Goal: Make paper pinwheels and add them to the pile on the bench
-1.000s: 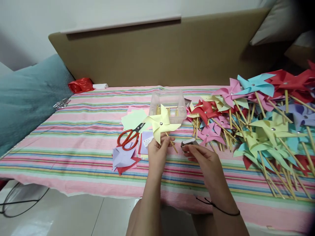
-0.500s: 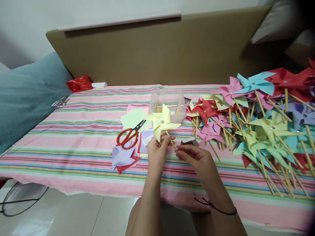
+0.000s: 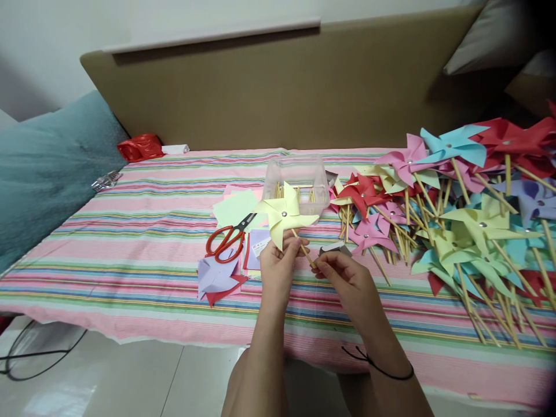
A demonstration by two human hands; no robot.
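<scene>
A pale yellow paper pinwheel (image 3: 284, 215) on a thin wooden stick is held between my two hands. My left hand (image 3: 280, 263) is closed around the stick just below the pinwheel's head. Lower down, my right hand (image 3: 341, 275) pinches the stick's bottom end between thumb and fingers. Left of my left hand lie red-handled scissors (image 3: 226, 243), a small stack of paper with a white label (image 3: 260, 246), and a lilac cut paper piece (image 3: 215, 275) on top of red paper. Behind the pinwheel stands a clear plastic box (image 3: 319, 179) with wooden sticks in it.
Many finished pinwheels (image 3: 482, 226) in several colours are heaped on the right. Pale green paper squares (image 3: 237, 207) lie beside the box. A red plastic bag (image 3: 141, 148) sits at the back left by a teal cushion (image 3: 52, 168). Everything rests on a striped cloth (image 3: 152, 243).
The pinwheel has shifted very slightly to the left, and my right hand has moved a little to the right at the stick's end. Both hands keep their hold.
</scene>
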